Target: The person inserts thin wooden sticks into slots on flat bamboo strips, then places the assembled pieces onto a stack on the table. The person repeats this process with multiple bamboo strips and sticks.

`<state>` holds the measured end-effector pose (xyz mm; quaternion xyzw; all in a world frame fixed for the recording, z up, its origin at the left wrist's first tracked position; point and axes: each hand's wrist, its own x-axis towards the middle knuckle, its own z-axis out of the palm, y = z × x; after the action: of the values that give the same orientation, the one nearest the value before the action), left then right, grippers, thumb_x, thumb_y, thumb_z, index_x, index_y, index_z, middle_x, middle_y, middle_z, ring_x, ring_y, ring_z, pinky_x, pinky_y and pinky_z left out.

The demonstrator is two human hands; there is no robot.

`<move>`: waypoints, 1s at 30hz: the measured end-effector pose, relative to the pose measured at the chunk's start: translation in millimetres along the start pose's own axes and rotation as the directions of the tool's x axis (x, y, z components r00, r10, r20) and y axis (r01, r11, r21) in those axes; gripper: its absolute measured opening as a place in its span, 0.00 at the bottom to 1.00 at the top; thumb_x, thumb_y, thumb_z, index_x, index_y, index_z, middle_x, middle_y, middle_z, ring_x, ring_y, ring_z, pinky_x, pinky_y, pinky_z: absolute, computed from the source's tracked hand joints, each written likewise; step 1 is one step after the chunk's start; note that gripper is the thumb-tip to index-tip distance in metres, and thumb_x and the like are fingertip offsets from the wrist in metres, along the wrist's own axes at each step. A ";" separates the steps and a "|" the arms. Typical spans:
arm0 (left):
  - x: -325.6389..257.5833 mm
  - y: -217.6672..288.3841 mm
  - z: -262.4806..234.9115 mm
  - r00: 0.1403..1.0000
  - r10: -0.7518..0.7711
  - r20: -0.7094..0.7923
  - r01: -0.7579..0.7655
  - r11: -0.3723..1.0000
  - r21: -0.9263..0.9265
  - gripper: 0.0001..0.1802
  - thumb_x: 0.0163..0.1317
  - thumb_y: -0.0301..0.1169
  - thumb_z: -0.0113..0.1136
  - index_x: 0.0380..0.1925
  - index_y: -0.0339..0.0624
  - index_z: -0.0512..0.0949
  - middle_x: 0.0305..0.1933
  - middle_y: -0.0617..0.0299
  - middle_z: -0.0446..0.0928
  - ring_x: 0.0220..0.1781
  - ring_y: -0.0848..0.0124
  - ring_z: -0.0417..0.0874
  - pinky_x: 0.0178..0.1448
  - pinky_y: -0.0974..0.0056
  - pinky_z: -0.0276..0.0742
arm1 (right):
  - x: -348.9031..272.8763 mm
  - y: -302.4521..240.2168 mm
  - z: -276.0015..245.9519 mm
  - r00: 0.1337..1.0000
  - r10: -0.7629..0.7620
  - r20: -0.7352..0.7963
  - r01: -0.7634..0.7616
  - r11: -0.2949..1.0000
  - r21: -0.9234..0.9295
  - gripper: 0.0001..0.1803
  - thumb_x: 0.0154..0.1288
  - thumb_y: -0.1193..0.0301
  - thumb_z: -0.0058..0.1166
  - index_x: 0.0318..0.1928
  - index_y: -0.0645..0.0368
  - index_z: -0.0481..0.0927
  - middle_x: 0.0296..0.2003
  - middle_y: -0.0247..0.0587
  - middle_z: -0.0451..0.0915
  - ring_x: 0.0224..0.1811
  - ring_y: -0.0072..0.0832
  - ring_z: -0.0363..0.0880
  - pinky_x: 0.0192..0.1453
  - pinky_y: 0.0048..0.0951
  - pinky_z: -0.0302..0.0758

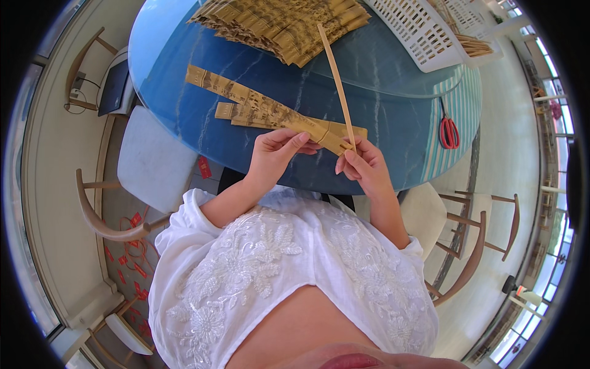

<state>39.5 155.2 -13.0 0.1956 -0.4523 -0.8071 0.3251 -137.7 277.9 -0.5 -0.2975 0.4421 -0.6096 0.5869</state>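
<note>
Fingers [294,142] of left hand [273,157] pinching the near end of a folded paper fan [258,104], thumb on top. Right hand [364,166] curled around the lower end of a thin bamboo stick [337,80], stick tip pressed against the same fan end. Fan lying slantwise on a round blue table [381,117], far end pointing up and left, a second folded fan [246,115] just beneath it. Heap of more fans [283,24] at the far table edge. White plastic basket [418,31] beyond the stick, red scissors [448,130] well to the right. Chairs [153,160] tucked around the table.
</note>
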 end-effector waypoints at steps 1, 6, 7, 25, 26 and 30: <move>-0.1 0.6 -0.2 1.000 0.002 0.004 -0.002 1.000 0.008 0.11 0.67 0.28 0.56 0.42 0.30 0.80 0.39 0.52 0.83 0.41 0.66 0.85 0.48 0.65 0.82 | -0.1 3.0 -3.0 1.000 0.004 0.007 -0.004 1.000 0.010 0.14 0.68 0.72 0.53 0.53 0.61 0.73 0.26 0.38 0.79 0.17 0.11 0.58 0.20 0.14 0.52; -0.5 0.7 1.3 1.000 -0.022 0.022 0.023 0.999 -0.047 0.11 0.67 0.28 0.55 0.43 0.30 0.80 0.40 0.51 0.82 0.41 0.65 0.85 0.49 0.64 0.83 | -0.9 14.5 -11.6 0.999 -0.016 -0.028 0.016 1.000 -0.006 0.13 0.67 0.72 0.54 0.50 0.63 0.76 0.29 0.37 0.78 0.18 0.11 0.59 0.20 0.14 0.52; -1.0 0.7 2.4 0.999 -0.033 0.027 0.035 0.997 -0.067 0.11 0.67 0.28 0.55 0.43 0.30 0.80 0.40 0.51 0.82 0.41 0.65 0.85 0.49 0.64 0.83 | -1.1 15.2 -13.1 1.000 -0.019 -0.022 0.019 1.000 0.020 0.13 0.67 0.72 0.54 0.50 0.63 0.76 0.30 0.37 0.79 0.18 0.11 0.59 0.20 0.15 0.52; 6.3 0.1 -1.7 0.995 0.012 -0.096 -0.019 0.998 -0.067 0.09 0.68 0.28 0.54 0.43 0.33 0.76 0.44 0.48 0.81 0.45 0.61 0.85 0.53 0.57 0.82 | -6.5 -10.9 -14.0 0.962 -0.206 -0.178 0.129 0.921 -0.367 0.13 0.66 0.75 0.53 0.51 0.62 0.79 0.30 0.31 0.80 0.22 0.11 0.64 0.24 0.14 0.58; 7.7 1.7 -3.3 0.994 0.019 -0.110 -0.026 0.998 -0.062 0.10 0.68 0.28 0.54 0.43 0.32 0.76 0.44 0.48 0.81 0.45 0.61 0.85 0.53 0.57 0.82 | -11.4 -15.5 -21.2 0.939 -0.288 -0.186 0.180 0.876 -0.447 0.14 0.66 0.76 0.54 0.51 0.63 0.80 0.30 0.30 0.80 0.23 0.11 0.65 0.25 0.14 0.59; 10.7 7.4 -12.8 0.985 0.050 -0.164 -0.059 0.997 -0.051 0.09 0.68 0.29 0.54 0.42 0.33 0.76 0.43 0.49 0.81 0.45 0.62 0.85 0.53 0.56 0.82 | -45.0 -46.6 -36.5 0.818 -0.567 -0.093 0.225 0.466 -0.856 0.14 0.59 0.82 0.58 0.46 0.61 0.83 0.29 0.30 0.79 0.27 0.14 0.70 0.27 0.16 0.62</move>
<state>42.2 137.2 -13.4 0.2394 -0.4068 -0.7916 0.3880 -184.9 325.2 32.2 -0.5096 0.6880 -0.5009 0.1270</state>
